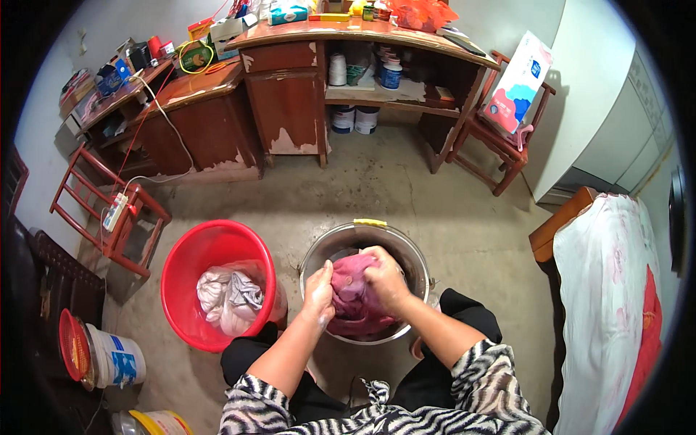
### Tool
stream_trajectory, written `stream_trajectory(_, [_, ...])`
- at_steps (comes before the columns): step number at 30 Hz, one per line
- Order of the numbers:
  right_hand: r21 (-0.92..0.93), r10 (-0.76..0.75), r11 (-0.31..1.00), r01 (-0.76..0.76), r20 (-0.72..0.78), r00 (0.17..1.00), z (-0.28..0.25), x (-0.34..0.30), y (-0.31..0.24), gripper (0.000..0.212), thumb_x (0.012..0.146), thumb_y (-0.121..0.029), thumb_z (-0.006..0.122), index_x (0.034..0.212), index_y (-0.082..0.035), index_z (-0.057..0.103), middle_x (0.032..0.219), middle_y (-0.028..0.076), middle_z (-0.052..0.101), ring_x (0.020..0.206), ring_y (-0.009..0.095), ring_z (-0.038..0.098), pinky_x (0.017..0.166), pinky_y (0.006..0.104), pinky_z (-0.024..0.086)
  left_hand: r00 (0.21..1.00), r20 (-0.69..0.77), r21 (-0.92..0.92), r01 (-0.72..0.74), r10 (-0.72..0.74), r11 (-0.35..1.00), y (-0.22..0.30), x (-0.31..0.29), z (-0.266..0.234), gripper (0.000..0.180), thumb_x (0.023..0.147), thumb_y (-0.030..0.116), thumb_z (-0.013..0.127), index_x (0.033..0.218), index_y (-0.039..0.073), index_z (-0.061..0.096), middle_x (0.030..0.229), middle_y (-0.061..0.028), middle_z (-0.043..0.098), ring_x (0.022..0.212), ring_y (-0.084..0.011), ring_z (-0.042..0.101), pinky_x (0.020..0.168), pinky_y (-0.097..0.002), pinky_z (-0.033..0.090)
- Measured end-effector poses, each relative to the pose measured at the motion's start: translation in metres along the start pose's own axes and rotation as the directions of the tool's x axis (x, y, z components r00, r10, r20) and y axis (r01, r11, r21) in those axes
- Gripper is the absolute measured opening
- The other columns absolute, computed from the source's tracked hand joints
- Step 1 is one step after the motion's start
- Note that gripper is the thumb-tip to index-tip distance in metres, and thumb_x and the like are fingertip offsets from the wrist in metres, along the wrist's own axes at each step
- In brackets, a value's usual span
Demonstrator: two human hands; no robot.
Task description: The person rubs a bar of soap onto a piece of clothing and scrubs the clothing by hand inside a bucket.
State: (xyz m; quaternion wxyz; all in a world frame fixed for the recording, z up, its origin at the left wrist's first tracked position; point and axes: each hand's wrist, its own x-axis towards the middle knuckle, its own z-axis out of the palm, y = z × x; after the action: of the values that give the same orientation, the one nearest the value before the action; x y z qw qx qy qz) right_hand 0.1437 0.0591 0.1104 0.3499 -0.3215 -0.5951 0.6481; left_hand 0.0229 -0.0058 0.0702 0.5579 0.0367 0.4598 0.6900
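Note:
A wet-looking pink cloth (353,281) is bunched up between my two hands, over a round metal tub (313,250) on the floor between my knees. My left hand (319,293) is closed on the cloth's left side. On its right side my right hand (386,279) grips it with curled fingers. The lower folds of the cloth hang down into the tub, where darker pink fabric shows. To the left of the tub stands a red plastic bucket (177,312), with white and grey clothes (230,296) lying crumpled inside.
A red wooden chair (134,217) holding a power strip (114,212) stands at the left. White pails (123,359) are at the lower left. A worn wooden desk (286,109) is ahead, and a cloth-covered piece of furniture (602,268) is at the right.

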Motion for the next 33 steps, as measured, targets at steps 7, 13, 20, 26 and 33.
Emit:
stream_trajectory(7, [-0.578,-0.523,0.546,0.607,0.331,0.785,0.042,-0.023,0.007,0.025,0.086,-0.025,0.053,0.076,-0.002,0.051,0.067,0.018,0.054,0.059,0.037,0.056,0.053,0.0432,0.045,0.986,0.080,-0.116,0.155,-0.146,0.981,-0.024,0.014,-0.035,0.038,0.090,0.046,0.046,0.064,0.018,0.052,0.061,0.0018,0.050,0.055,-0.0139,0.051,0.051,-0.0299,0.043])
stream_trajectory(13, [-0.742,-0.463,0.574,0.346,0.055,0.885,0.012,0.008,0.052,0.024,0.087,-0.024,0.049,0.074,-0.004,0.053,0.065,0.018,0.056,0.057,0.036,0.056,0.052,0.0447,0.045,0.986,-0.109,-0.157,0.105,-0.123,0.982,-0.024,-0.003,0.032,0.029,0.093,0.035,0.044,0.082,0.013,0.058,0.078,-0.0022,0.060,0.072,-0.0158,0.059,0.068,-0.0323,0.049])
stream_trajectory(20, [-0.729,-0.496,0.483,0.484,0.228,0.838,0.030,-0.014,0.039,0.020,0.084,-0.022,0.051,0.075,-0.005,0.053,0.061,0.014,0.055,0.056,0.033,0.057,0.051,0.0423,0.045,0.976,-0.171,-0.119,0.119,-0.138,0.986,-0.029,0.006,0.004,0.035,0.089,0.044,0.048,0.070,0.014,0.049,0.063,-0.0015,0.051,0.056,-0.0177,0.052,0.057,-0.0356,0.045])
stream_trajectory(26, [-0.463,-0.210,0.868,0.179,-0.016,0.978,-0.016,0.027,0.067,0.039,0.090,-0.032,0.049,0.065,-0.002,0.050,0.056,0.007,0.045,0.054,0.017,0.046,0.052,0.0343,0.037,0.958,0.222,0.047,0.173,-0.180,0.984,0.004,-0.020,0.027,0.037,0.090,0.040,0.050,0.099,0.005,0.057,0.097,-0.0049,0.060,0.084,-0.0113,0.058,0.077,-0.0274,0.047])
stream_trajectory(33, [-0.232,0.244,0.957,-0.176,0.311,0.919,-0.049,0.029,-0.011,0.037,0.087,-0.041,0.053,0.084,-0.004,0.057,0.076,-0.001,0.051,0.074,0.010,0.045,0.068,0.0253,0.039,0.960,0.279,0.449,-0.107,-0.025,0.887,0.029,-0.030,0.022,0.022,0.079,0.010,0.068,0.095,0.001,0.056,0.086,-0.0027,0.059,0.076,-0.0090,0.056,0.069,-0.0233,0.047])
